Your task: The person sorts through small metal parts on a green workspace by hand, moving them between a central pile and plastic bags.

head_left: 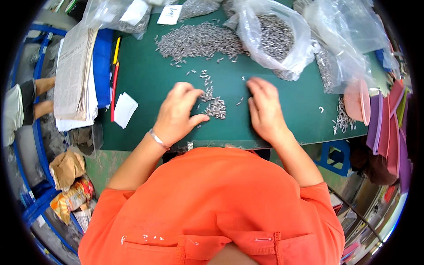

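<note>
Dozens of small metal parts (216, 108) are gathered on a green surface (300, 117) between the left hand (179, 108), thumb and fingers parted, and the right hand (266, 106), blurred and held well apart, its grip unclear. An open clear plastic bag (248, 33) is filled with similar parts, a loose heap (198, 40) spread beside it. Pale rings (342, 117) are strewn by a pink bin (357, 101).
</note>
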### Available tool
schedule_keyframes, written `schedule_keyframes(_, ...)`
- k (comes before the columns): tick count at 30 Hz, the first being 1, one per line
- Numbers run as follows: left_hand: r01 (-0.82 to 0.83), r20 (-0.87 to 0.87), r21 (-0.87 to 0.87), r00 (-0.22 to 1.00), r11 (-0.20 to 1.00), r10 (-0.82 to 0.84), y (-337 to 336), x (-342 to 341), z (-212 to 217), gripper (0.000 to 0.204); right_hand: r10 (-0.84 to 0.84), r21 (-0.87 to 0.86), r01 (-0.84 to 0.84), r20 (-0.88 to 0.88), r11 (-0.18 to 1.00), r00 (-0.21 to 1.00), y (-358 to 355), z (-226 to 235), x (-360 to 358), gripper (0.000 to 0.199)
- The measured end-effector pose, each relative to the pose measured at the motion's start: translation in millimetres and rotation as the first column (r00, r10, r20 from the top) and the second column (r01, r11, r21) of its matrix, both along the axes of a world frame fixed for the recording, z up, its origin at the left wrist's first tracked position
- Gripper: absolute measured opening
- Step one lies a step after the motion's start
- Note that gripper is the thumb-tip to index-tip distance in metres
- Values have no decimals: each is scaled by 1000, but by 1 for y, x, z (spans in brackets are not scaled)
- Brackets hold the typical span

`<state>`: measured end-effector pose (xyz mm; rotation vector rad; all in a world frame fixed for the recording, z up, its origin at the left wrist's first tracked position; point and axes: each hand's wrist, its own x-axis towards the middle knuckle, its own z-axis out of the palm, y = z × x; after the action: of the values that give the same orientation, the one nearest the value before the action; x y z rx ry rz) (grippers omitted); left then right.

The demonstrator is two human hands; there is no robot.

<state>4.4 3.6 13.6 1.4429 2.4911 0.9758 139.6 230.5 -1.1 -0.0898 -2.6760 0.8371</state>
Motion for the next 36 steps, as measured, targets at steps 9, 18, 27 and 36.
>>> schedule_keyframes(9, -72, 156, -233, 982, 970, 110, -28, 15, 24, 78, 182, 200, -237, 260, 951, 948, -12, 6, -4, 119)
schedule_keyframes(18, -255, 501, 79, 846, 964, 183, -20, 23, -3, 15, 604, -52, -603, 138, 796, 785, -52, 7, -56, 97)
schedule_keyframes(27, -264, 181, 240, 958, 934, 224, -9, -8, -16, 33, 673, -69, -670, 86, 739, 734, -24, 10, -81, 54)
schedule_keyframes(36, -213, 21, 224, 977, 951, 214, 7, -47, -14, 33, 604, -111, -598, 34, 794, 796, -7, 5, -104, 40)
